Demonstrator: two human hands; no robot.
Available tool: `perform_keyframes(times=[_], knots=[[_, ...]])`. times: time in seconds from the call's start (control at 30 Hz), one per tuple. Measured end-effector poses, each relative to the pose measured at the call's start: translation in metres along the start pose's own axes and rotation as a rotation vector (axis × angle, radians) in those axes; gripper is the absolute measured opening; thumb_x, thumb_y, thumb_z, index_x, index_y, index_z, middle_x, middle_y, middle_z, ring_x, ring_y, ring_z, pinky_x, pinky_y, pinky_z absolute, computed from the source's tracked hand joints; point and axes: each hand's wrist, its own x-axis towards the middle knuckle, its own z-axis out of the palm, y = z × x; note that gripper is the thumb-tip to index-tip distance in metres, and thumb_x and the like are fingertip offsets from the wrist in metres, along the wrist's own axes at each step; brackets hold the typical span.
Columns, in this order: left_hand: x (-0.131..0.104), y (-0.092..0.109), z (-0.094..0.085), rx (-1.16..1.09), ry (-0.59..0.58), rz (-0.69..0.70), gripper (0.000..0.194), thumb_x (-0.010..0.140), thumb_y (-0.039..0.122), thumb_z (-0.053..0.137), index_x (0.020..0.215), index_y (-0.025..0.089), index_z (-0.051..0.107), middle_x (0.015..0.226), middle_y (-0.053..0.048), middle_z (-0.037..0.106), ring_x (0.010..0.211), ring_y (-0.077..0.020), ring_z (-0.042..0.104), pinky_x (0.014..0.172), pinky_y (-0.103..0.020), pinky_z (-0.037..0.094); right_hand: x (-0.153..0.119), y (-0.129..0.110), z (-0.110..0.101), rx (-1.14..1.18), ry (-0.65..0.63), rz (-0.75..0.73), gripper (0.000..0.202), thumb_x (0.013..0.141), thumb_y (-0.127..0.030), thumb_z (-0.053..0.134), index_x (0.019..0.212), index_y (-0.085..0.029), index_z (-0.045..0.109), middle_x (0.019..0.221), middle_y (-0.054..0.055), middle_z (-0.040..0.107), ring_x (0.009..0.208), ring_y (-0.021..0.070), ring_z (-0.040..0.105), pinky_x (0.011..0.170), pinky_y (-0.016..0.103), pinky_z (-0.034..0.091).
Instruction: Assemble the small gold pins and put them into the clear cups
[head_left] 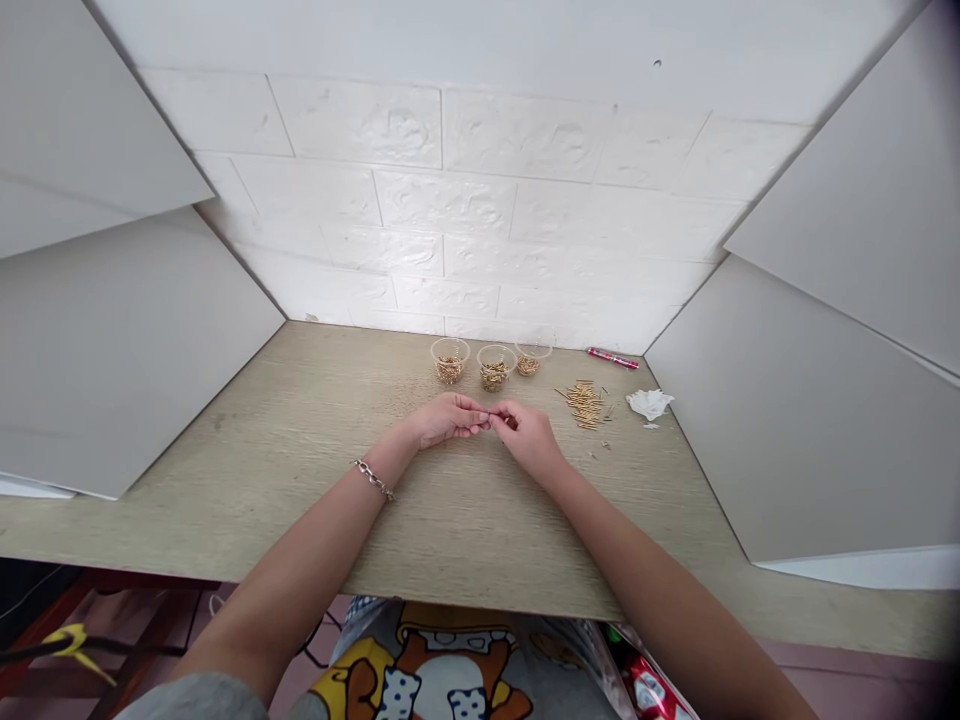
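My left hand (451, 419) and my right hand (523, 431) meet fingertip to fingertip over the middle of the table. Both are closed in a pinch, and what lies between the fingers is too small to make out. Just beyond them stand three clear plastic cups: a left cup (450, 362) and a middle cup (495, 369) with small gold pieces, and a right cup (529, 362) with fewer. Right of my right hand lies a pile of thin gold sticks (586, 404). Tiny gold bits (412, 393) are scattered beyond my left hand.
A red pen-like tube (613, 358) lies near the back wall. Crumpled white plastic or tissue (649, 403) sits by the right panel (810, 440). A left panel (142, 360) and a white brick-patterned wall (480, 210) bound the wooden table (480, 530).
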Motion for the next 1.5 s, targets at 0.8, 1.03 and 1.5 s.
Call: perform_keyframes(times=[0.8,1.03,1.5], knots=[[0.001,-0.003,0.007,-0.034,0.004,0.045,0.025,0.055,0.025,0.070,0.075,0.010,0.062,0.065,-0.001,0.058,0.058,-0.0042,0.050,0.059,-0.018,0.040,-0.001,0.002,0.002,0.327,0.007,0.216,0.012,0.069,-0.028,0.049,0.074,-0.018,0.052,0.061,0.000,0.059,0.054,0.0125,0.058,0.053,0.026,0.049],[0.000,-0.001,0.010,-0.019,0.007,0.088,0.026,0.061,0.031,0.066,0.075,0.011,0.060,0.066,-0.002,0.058,0.057,-0.0043,0.050,0.057,-0.017,0.039,0.003,0.000,-0.001,0.537,0.020,0.334,0.024,0.066,-0.037,0.055,0.076,-0.016,0.052,0.060,0.000,0.058,0.055,0.0132,0.059,0.052,0.027,0.051],[0.000,-0.002,0.014,-0.064,0.035,0.111,0.025,0.064,0.033,0.063,0.072,0.010,0.056,0.061,0.001,0.054,0.054,-0.0035,0.048,0.054,-0.016,0.038,0.005,0.005,0.001,0.615,0.005,0.386,0.026,0.065,-0.039,0.057,0.075,-0.016,0.055,0.064,0.002,0.061,0.055,0.0127,0.059,0.054,0.027,0.051]])
